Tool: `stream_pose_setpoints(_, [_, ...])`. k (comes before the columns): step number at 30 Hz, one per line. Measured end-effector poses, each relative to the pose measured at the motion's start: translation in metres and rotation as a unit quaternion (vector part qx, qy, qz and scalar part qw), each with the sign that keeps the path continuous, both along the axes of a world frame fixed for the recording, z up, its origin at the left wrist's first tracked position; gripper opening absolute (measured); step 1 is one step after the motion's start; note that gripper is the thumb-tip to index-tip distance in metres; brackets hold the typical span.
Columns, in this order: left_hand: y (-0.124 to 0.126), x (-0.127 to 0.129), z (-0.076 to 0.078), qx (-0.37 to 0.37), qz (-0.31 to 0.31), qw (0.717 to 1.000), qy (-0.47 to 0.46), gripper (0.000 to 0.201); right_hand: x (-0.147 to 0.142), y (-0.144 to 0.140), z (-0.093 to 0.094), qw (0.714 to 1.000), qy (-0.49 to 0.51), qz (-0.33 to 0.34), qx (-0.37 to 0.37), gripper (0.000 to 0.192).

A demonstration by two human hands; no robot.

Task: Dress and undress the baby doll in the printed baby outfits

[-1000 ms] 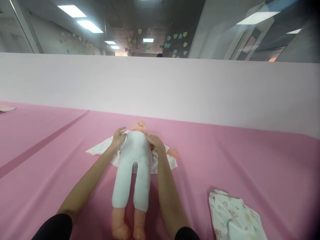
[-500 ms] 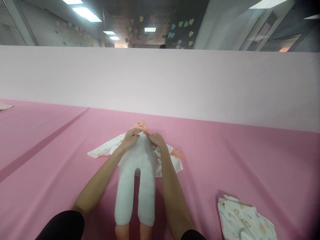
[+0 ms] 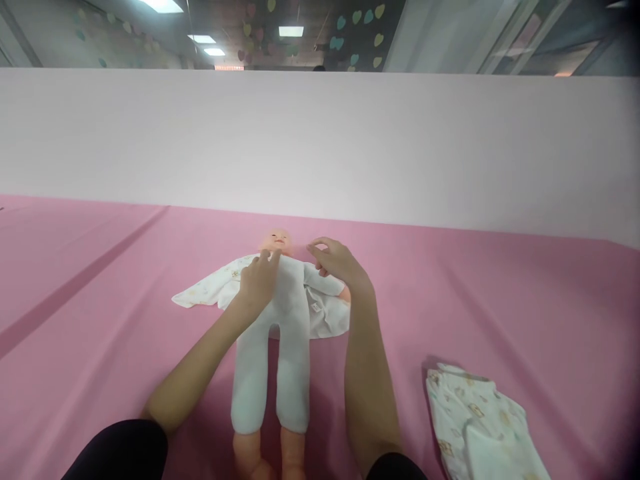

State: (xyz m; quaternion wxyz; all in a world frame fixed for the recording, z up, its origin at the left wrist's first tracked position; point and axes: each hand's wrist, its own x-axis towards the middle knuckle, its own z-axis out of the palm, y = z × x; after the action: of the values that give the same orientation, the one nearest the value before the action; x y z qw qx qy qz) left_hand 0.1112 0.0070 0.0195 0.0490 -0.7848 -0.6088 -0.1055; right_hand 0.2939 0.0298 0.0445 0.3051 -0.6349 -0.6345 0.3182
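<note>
A baby doll with a white cloth body lies on its back, head away from me. A white printed baby shirt is spread out under its upper body. The sleeve on the left lies stretched out; at the right one a doll hand shows at the cuff. My left hand rests on the doll's upper chest, fingers apart and bent near the neck. Raised beside the doll's shoulder on the right is my right hand, fingers bent and apart, with nothing visible in them.
Folded white printed cloth lies at the front right. The pink covering has ridges and folds. A low white wall runs along the back, with glass above it.
My right hand has come away from the doll's neck, up and to the right. My left hand has shifted slightly on the chest. The camera view has tilted down.
</note>
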Motion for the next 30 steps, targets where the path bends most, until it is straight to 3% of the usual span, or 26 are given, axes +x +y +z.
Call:
stream_pose_setpoints(3, [-0.007, -0.006, 0.011, -0.049, 0.065, 0.995, 0.057, 0.049, 0.017, -0.017, 0.01, 0.999, -0.026, -0.026, -0.009, 0.024])
stream_pose_setpoints(5, [-0.01, -0.013, 0.018, -0.089, 0.076, 0.99, 0.073, 0.042, 0.026, -0.022, 0.009, 0.999, -0.025, -0.034, -0.021, 0.023])
stream_pose_setpoints(7, [-0.011, -0.018, 0.023, -0.108, 0.025, 0.993, 0.031, 0.039, 0.031, -0.022, 0.004, 0.998, -0.024, -0.035, -0.036, 0.022])
stream_pose_setpoints(9, [-0.01, -0.02, 0.025, -0.118, -0.069, 0.985, -0.105, 0.041, 0.032, -0.017, -0.003, 0.996, -0.066, -0.037, -0.057, 0.023])
stream_pose_setpoints(12, [-0.009, -0.011, 0.023, -0.162, -0.183, 0.907, -0.343, 0.042, 0.032, -0.004, -0.016, 0.981, -0.175, -0.053, -0.07, 0.023])
stream_pose_setpoints(14, [-0.009, 0.002, 0.016, -0.17, -0.224, 0.878, -0.387, 0.041, 0.033, 0.005, -0.026, 0.973, -0.209, -0.067, -0.073, 0.02])
stream_pose_setpoints(17, [-0.008, 0.022, -0.004, -0.145, -0.284, 0.901, -0.293, 0.037, 0.042, 0.015, -0.039, 0.968, -0.218, -0.063, -0.108, 0.019])
stream_pose_setpoints(19, [-0.004, 0.035, -0.023, -0.13, -0.318, 0.918, -0.196, 0.037, 0.049, 0.017, -0.046, 0.964, -0.217, -0.039, -0.148, 0.031])
stream_pose_setpoints(21, [0.001, 0.047, -0.041, -0.102, -0.329, 0.933, -0.102, 0.038, 0.055, 0.017, -0.05, 0.96, -0.214, -0.018, -0.182, 0.042])
stream_pose_setpoints(23, [0.007, 0.059, -0.053, -0.067, -0.329, 0.941, -0.03, 0.04, 0.057, 0.015, -0.05, 0.956, -0.216, -0.011, -0.198, 0.04])
stream_pose_setpoints(27, [0.022, 0.074, -0.057, -0.036, -0.317, 0.948, -0.006, 0.067, 0.049, 0.001, -0.028, 0.967, -0.2, 0.009, -0.159, 0.036])
stream_pose_setpoints(30, [0.031, 0.071, -0.049, -0.008, -0.244, 0.966, -0.086, 0.053, 0.043, -0.016, -0.004, 0.986, -0.134, 0.053, -0.088, 0.039])
